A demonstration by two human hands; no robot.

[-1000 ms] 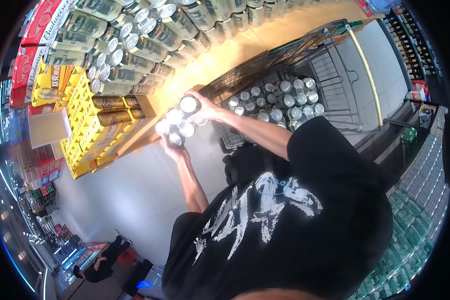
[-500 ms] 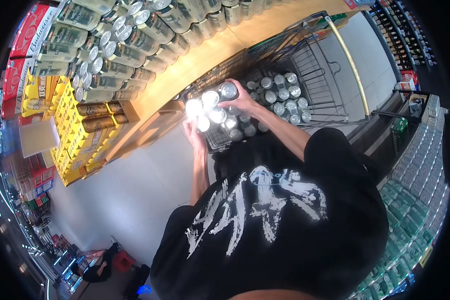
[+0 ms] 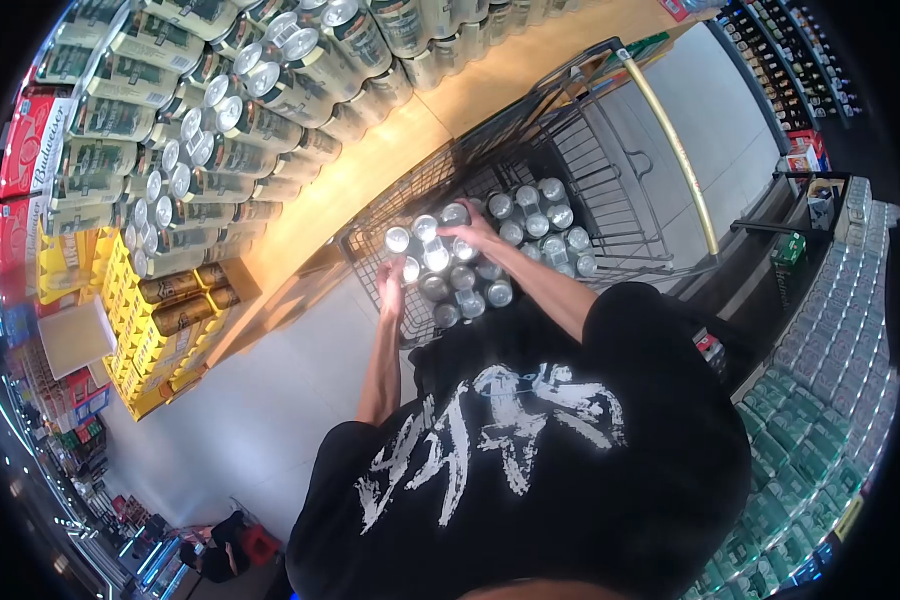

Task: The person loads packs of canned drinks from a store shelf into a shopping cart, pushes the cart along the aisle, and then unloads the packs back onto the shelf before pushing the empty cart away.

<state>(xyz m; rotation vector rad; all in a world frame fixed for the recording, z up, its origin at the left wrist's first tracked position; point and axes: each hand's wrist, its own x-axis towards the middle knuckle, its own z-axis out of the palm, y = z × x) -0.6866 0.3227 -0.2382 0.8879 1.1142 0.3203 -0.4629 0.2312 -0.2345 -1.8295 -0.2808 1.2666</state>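
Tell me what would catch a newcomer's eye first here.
First, the silver-topped cluster of cans between left hand and right hand, at the shopping cart near the centre. Then the black T-shirt with its white print, filling the lower middle, and the wall of stacked cans at upper left.

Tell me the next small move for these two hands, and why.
I'd probably ease the held cans down level, with the left hand and right hand on either side. They are over the end of the cart away from its handle, close beside other cans, which a tilt might knock. Whether they already rest there, I can't tell.
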